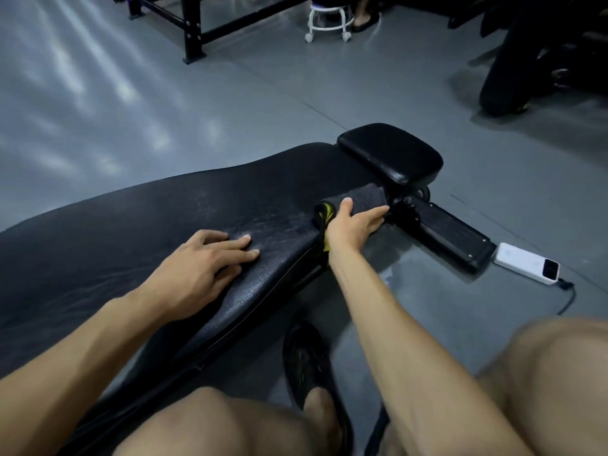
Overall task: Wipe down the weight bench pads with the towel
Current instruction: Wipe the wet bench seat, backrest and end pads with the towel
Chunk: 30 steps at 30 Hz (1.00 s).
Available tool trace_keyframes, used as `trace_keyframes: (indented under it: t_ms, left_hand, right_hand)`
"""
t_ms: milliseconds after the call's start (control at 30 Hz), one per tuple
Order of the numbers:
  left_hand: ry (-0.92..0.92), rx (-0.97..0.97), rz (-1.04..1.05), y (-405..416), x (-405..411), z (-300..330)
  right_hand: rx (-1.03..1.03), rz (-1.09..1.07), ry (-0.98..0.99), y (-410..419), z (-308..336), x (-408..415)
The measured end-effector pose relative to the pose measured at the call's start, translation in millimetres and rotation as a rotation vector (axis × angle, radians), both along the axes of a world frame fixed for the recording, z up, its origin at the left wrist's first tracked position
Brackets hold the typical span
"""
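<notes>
The left hand [197, 268] is lying flat and open, palm down, on the near edge of the long pad [148, 232]. The right hand [353, 222] is pressing the grey towel [357, 199] with fingers spread against the pad's right end, just left of the small seat pad [391, 153].

I see the long bench pad [158, 225] with the small pad [391, 153] just past its far end. The towel [358, 202] lies on that end. A box [528, 268] sits on the floor [164, 93], right of the bench.
</notes>
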State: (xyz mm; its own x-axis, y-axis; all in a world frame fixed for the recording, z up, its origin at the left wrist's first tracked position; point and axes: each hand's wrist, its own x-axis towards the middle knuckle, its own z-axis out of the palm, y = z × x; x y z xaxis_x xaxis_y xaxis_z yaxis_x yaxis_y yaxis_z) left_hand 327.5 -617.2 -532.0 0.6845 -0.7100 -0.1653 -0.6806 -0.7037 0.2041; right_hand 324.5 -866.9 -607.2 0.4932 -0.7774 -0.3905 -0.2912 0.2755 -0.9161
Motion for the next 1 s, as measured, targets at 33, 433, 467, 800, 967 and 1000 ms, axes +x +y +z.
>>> trace_keyframes:
  t_ms: [33,433,467,800,967,1000]
  left_hand:
    - [0.002,-0.008,-0.002,2,1,-2]
    - [-0.006,-0.041,-0.079,-88,48,-23]
    - [-0.016,-0.048,-0.078,-98,54,-26]
    - [-0.098,-0.105,0.015,-166,102,-54]
    - [-0.140,-0.126,0.079,-180,101,-62]
    - [-0.143,-0.118,0.084,-180,101,-62]
  right_hand:
    - [0.012,-0.004,0.017,-10,1,3]
    - [-0.046,0.042,-0.075,20,-27,-10]
    - [-0.043,0.047,-0.076,13,-28,-9]
    - [-0.022,0.130,0.004,-97,-38,8]
    - [-0.195,0.342,0.073,-133,-34,15]
    - [-0.259,0.377,0.086,-135,-33,18]
